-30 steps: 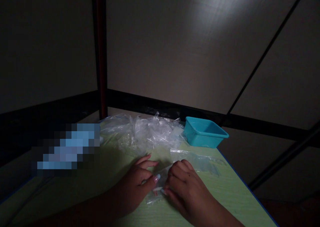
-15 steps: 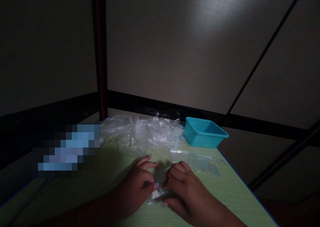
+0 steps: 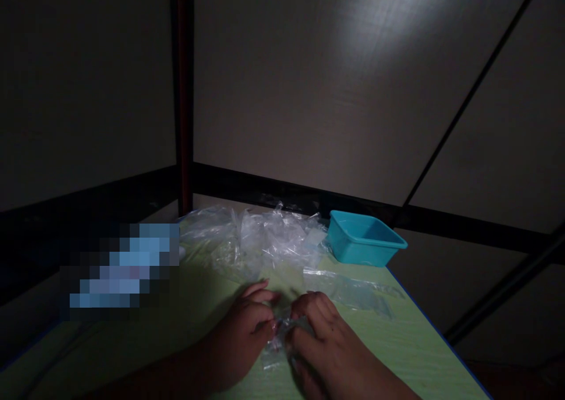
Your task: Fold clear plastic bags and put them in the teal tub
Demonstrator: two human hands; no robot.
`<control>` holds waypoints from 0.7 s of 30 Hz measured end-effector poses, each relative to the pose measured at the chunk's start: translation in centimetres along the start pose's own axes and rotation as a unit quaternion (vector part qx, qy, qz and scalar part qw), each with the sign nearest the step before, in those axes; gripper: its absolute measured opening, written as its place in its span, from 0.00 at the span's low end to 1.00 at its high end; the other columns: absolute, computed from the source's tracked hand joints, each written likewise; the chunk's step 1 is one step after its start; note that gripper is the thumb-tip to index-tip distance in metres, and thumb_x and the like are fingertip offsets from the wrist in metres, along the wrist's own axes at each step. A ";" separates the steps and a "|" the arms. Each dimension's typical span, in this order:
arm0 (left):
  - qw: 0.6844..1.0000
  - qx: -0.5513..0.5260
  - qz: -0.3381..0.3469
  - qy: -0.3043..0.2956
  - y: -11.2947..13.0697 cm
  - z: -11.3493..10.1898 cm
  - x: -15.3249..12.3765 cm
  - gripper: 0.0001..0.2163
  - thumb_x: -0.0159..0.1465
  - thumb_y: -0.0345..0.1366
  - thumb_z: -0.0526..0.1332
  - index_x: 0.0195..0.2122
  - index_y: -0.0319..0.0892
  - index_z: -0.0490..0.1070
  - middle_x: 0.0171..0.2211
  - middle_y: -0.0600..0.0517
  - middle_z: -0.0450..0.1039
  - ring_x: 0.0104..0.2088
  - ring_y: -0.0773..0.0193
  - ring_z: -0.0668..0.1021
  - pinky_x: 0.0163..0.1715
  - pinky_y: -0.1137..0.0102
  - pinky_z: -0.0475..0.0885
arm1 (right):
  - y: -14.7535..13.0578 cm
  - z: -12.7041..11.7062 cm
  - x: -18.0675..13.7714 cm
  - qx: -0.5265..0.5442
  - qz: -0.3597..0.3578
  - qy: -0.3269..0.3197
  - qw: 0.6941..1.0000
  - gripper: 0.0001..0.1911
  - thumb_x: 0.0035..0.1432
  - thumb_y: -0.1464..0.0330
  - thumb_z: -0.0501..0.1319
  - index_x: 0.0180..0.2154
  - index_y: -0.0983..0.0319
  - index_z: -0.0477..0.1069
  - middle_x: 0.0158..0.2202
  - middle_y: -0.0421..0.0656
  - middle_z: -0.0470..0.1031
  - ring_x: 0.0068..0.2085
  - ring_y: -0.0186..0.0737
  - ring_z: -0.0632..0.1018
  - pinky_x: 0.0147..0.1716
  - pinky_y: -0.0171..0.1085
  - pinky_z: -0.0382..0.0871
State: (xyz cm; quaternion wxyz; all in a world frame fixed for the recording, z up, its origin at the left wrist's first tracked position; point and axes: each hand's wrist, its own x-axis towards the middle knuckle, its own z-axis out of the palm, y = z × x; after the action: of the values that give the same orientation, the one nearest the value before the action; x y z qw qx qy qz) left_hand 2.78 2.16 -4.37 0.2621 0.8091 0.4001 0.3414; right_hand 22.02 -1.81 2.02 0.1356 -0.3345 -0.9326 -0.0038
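Observation:
A small clear plastic bag [image 3: 274, 357] lies crumpled on the green table between my two hands. My left hand [image 3: 247, 335] pinches its left side, with thumb and index finger together and the other fingers curled forward. On the other side my right hand [image 3: 322, 341] has its fingers bent over the bag, gripping it; the thumb is dark and partly hidden. Just beyond my right hand, a flat clear plastic bag [image 3: 348, 289] lies on the table. Dim light makes the bag's contents, if any, impossible to make out.
A heap of clear plastic bags [image 3: 282, 235] covers the table's far side. Right of it, a turquoise basin [image 3: 364, 250] stands near the edge of the green table [image 3: 176, 312]. A blurred-out bluish object [image 3: 128, 267] is at the left. Walls rise behind.
My right thumb has drawn in toward the fingers, and the bag between my hands is more bunched up. The view has shifted slightly; the basin and the heap stay put.

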 end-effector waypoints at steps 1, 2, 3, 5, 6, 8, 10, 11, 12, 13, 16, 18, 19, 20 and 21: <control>1.000 -0.004 -0.001 0.002 0.0 0.0 0.0 0.08 0.59 0.30 0.54 0.25 0.42 0.70 0.49 0.48 0.68 0.58 0.56 0.60 0.56 0.55 0.58 | 0.0 -0.1 0.0 0.003 0.003 -0.008 1.000 0.11 0.50 0.70 0.59 0.38 0.61 0.65 0.43 0.46 0.63 0.47 0.46 0.62 0.49 0.45 0.56; 1.000 -0.007 -0.002 0.004 0.0 0.0 0.1 0.08 0.59 0.30 0.54 0.25 0.42 0.70 0.48 0.48 0.69 0.58 0.56 0.61 0.56 0.56 0.57 | 0.0 -0.2 0.0 0.007 0.006 -0.015 1.000 0.13 0.50 0.67 0.61 0.39 0.61 0.64 0.45 0.46 0.63 0.48 0.46 0.61 0.50 0.45 0.55; 1.000 -0.011 -0.004 0.006 -0.1 0.0 0.1 0.09 0.59 0.30 0.54 0.24 0.43 0.70 0.48 0.49 0.69 0.57 0.56 0.61 0.57 0.56 0.57 | -0.1 -0.2 -0.1 0.009 0.011 -0.019 1.000 0.16 0.49 0.64 0.62 0.41 0.61 0.64 0.46 0.47 0.63 0.49 0.47 0.61 0.50 0.45 0.55; 1.000 -0.022 -0.012 0.013 -0.1 0.1 0.2 0.08 0.59 0.31 0.55 0.26 0.43 0.71 0.48 0.49 0.69 0.57 0.57 0.61 0.57 0.58 0.56 | -0.1 -0.1 -0.1 0.008 0.022 -0.016 1.000 0.19 0.50 0.61 0.63 0.43 0.60 0.64 0.48 0.47 0.62 0.50 0.48 0.60 0.52 0.46 0.54; 0.999 -0.026 -0.017 0.014 -0.1 0.1 0.2 0.08 0.60 0.32 0.55 0.26 0.43 0.71 0.48 0.49 0.69 0.57 0.57 0.61 0.57 0.58 0.55 | -0.1 0.0 -0.1 0.004 0.026 -0.011 1.000 0.18 0.51 0.62 0.62 0.43 0.60 0.64 0.48 0.46 0.62 0.51 0.48 0.60 0.52 0.46 0.53; 0.999 -0.033 -0.025 0.012 -0.2 0.1 0.3 0.08 0.59 0.32 0.55 0.25 0.43 0.71 0.48 0.50 0.69 0.57 0.58 0.61 0.57 0.60 0.55 | -0.2 0.2 0.1 -0.006 0.030 -0.002 1.000 0.15 0.52 0.63 0.61 0.42 0.60 0.64 0.47 0.46 0.63 0.51 0.48 0.60 0.52 0.46 0.52; 0.999 -0.035 -0.026 0.009 -0.3 0.1 0.3 0.09 0.59 0.32 0.55 0.24 0.43 0.71 0.48 0.50 0.69 0.57 0.58 0.61 0.58 0.61 0.54 | -0.3 0.4 0.2 -0.012 0.025 -0.001 1.000 0.11 0.54 0.65 0.59 0.40 0.60 0.65 0.45 0.46 0.64 0.49 0.47 0.61 0.52 0.46 0.52; 0.999 -0.037 -0.026 0.012 -0.3 0.2 0.3 0.09 0.59 0.32 0.55 0.23 0.43 0.70 0.48 0.51 0.69 0.57 0.58 0.61 0.58 0.62 0.54 | -0.3 0.4 0.3 -0.013 0.022 -0.001 1.000 0.09 0.55 0.66 0.58 0.39 0.61 0.65 0.44 0.45 0.64 0.49 0.46 0.61 0.51 0.45 0.53; 0.999 -0.038 -0.026 0.018 -0.3 0.2 0.3 0.09 0.59 0.32 0.55 0.24 0.43 0.70 0.48 0.51 0.69 0.57 0.58 0.61 0.58 0.62 0.54 | -0.3 0.4 0.4 -0.012 0.019 0.000 1.000 0.07 0.56 0.67 0.57 0.39 0.61 0.66 0.43 0.45 0.65 0.48 0.45 0.62 0.51 0.45 0.54; 0.999 -0.039 -0.028 0.023 -0.3 0.2 0.2 0.08 0.59 0.33 0.55 0.24 0.43 0.70 0.49 0.51 0.69 0.57 0.58 0.60 0.58 0.62 0.54 | -0.3 0.4 0.4 -0.010 0.015 0.001 1.000 0.06 0.57 0.68 0.56 0.38 0.61 0.66 0.42 0.45 0.65 0.46 0.44 0.62 0.50 0.44 0.55; 0.999 -0.032 -0.030 0.024 -0.3 0.3 0.1 0.08 0.59 0.33 0.55 0.24 0.43 0.70 0.49 0.51 0.69 0.57 0.58 0.61 0.57 0.63 0.55 | -0.2 0.4 0.5 -0.006 0.007 0.014 1.000 0.06 0.58 0.69 0.55 0.39 0.61 0.66 0.41 0.45 0.66 0.44 0.43 0.63 0.47 0.44 0.57; 0.999 -0.024 -0.030 0.017 -0.3 0.2 0.1 0.09 0.59 0.32 0.55 0.23 0.43 0.70 0.48 0.51 0.69 0.56 0.59 0.62 0.57 0.64 0.55 | -0.1 0.4 0.5 -0.001 0.003 0.023 1.000 0.05 0.58 0.70 0.55 0.38 0.61 0.67 0.41 0.45 0.66 0.44 0.44 0.63 0.47 0.44 0.57; 0.999 -0.019 -0.029 0.017 -0.2 0.2 0.1 0.09 0.59 0.32 0.55 0.23 0.43 0.70 0.48 0.51 0.70 0.56 0.59 0.62 0.57 0.64 0.55 | -0.1 0.4 0.5 0.003 0.001 0.026 1.000 0.05 0.58 0.71 0.55 0.38 0.61 0.67 0.40 0.45 0.66 0.44 0.44 0.63 0.46 0.44 0.58; 0.999 -0.015 -0.024 0.019 -0.2 0.2 0.2 0.09 0.59 0.31 0.55 0.23 0.43 0.70 0.47 0.51 0.70 0.55 0.59 0.62 0.57 0.63 0.56 | -0.1 0.4 0.6 0.007 0.001 0.028 1.000 0.05 0.57 0.71 0.55 0.38 0.61 0.67 0.40 0.46 0.66 0.44 0.44 0.64 0.46 0.44 0.58; 1.000 -0.011 -0.018 0.022 -0.1 0.1 0.2 0.09 0.59 0.31 0.55 0.23 0.43 0.70 0.47 0.52 0.70 0.55 0.59 0.63 0.56 0.63 0.56 | -0.2 0.4 0.6 0.010 0.004 0.029 1.000 0.05 0.57 0.71 0.55 0.37 0.61 0.67 0.40 0.46 0.66 0.44 0.44 0.64 0.45 0.43 0.59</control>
State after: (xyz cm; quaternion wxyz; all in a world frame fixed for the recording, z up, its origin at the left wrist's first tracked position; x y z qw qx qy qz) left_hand 2.89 2.36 -4.47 0.2682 0.7913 0.4164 0.3585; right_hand 21.40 -1.53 1.84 0.1657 -0.3363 -0.9271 -0.0030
